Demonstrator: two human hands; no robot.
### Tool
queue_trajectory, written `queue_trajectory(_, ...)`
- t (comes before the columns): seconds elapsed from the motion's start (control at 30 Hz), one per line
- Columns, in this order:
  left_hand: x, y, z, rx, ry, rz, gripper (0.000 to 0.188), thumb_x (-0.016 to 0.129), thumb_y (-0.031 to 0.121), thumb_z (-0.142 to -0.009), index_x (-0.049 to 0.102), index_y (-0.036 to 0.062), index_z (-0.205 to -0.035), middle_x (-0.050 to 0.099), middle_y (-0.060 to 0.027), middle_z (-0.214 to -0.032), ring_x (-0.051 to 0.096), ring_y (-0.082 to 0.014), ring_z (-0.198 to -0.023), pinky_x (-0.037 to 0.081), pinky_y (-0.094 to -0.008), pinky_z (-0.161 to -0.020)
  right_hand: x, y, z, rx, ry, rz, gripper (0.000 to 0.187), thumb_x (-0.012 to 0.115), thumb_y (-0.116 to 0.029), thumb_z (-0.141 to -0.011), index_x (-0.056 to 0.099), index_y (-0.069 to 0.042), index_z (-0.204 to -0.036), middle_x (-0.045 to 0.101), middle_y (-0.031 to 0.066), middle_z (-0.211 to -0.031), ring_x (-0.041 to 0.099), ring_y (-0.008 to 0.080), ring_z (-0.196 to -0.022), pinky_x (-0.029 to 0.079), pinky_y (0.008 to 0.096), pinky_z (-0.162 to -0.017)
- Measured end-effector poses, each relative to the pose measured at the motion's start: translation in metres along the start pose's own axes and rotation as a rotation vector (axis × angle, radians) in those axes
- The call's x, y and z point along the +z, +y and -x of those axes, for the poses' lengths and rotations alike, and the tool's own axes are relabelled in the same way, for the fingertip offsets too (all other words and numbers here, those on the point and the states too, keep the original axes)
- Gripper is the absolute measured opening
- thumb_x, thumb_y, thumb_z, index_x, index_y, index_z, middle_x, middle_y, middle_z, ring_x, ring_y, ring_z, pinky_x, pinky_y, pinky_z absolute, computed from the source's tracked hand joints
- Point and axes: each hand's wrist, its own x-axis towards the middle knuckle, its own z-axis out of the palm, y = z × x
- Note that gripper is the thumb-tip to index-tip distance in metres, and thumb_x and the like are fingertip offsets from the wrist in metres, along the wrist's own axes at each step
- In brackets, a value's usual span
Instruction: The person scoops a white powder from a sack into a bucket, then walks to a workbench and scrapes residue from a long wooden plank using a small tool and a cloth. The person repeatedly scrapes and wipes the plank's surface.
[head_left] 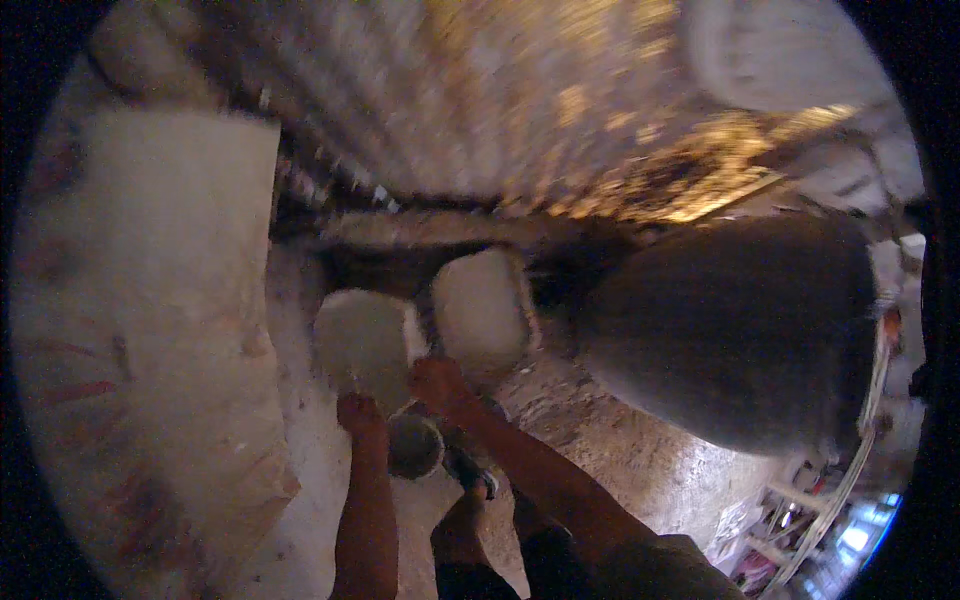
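Bending over a pale squarish container [362,335], sat roughly centre-left: left hand [361,412] on its 6 o'clock edge, right hand [437,386] at 4. Fingers look curled, but blur: can't tell whether they're clenched on it. Second pale container [482,305] near, at 2 o'clock; dark drum [730,335] farther, at 3. Judgement: grip evenly, keep it level, mind the round bucket [414,447] at 5.

- Near block [365,335]: pale grey-beige.
- Far block [482,305], toward the floor's [590,425] far edge: same pale beige, browner down its right side.
- Floor: brown, paler grey along its left edge.
- Drum [730,330]: near-black.
- Pot [414,447]: dull grey.
- Sheet [180,260]: beige, reddish streaks near its left edge.
- Shorts [474,582]: black.
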Motion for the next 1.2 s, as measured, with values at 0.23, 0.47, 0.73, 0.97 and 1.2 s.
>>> queue_trajectory(0.23,0.046,0.023,0.223,-0.208,-0.229,-0.044,0.029,0.055,0.04,-0.092,0.057,0.0168,-0.075,0.055,0.0009,-0.065,0.051,-0.019,-0.052,0.046,-0.0376,-0.054,-0.262,-0.056,0.295,0.789,0.306,0.155,0.045,0.054,-0.044,-0.091,0.075,-0.004,-0.092,0.072,0.0241,-0.089,0.069,0.0418,-0.09,0.052,0.0552,-0.086)
queue_trajectory(0.47,0.094,-0.008,0.365,-0.213,-0.211,-0.278,0.028,0.06,0.042,-0.092,0.058,0.0183,-0.076,0.054,0.0015,-0.062,0.051,-0.0186,-0.05,0.045,-0.038,-0.05,-0.394,-0.125,0.647,1.272,0.865,0.297,0.025,0.074,-0.023,-0.076,0.068,-0.002,-0.088,0.07,0.0231,-0.087,0.069,0.0397,-0.082,0.053,0.05,-0.073)
queue_trajectory(0.73,0.118,-0.125,0.454,-0.138,-0.406,-0.644,0.031,0.058,0.047,-0.094,0.065,0.017,-0.094,0.057,0.0006,-0.068,0.051,-0.0191,-0.055,0.049,-0.0369,-0.056,-0.306,-0.156,0.936,1.921,1.129,0.221,0.033,0.061,-0.029,-0.086,0.074,0.001,-0.086,0.072,0.0255,-0.093,0.071,0.0408,-0.095,0.056,0.0483,-0.086)
queue_trajectory(0.97,0.094,-0.3,0.556,-0.11,-0.569,-0.835,0.036,0.056,0.05,-0.096,0.069,0.0167,-0.103,0.058,0.0005,-0.071,0.051,-0.019,-0.057,0.05,-0.0359,-0.058,-0.199,-0.109,1.098,2.025,1.149,0.281,0.034,0.064,-0.033,-0.084,0.078,-0.003,-0.089,0.074,0.0233,-0.094,0.072,0.0391,-0.093,0.056,0.044,-0.087)
queue_trajectory(1.2,0.036,-0.554,0.719,-0.475,-0.749,-1.234,0.031,0.056,0.049,-0.096,0.064,0.0187,-0.097,0.054,0.0016,-0.068,0.049,-0.0178,-0.056,0.047,-0.035,-0.056,-0.262,-0.193,1.154,1.64,1.657,-0.582,0.041,0.078,-0.014,-0.078,0.069,0.001,-0.115,0.074,0.0164,-0.108,0.074,0.0337,-0.086,0.061,0.0442,-0.08)
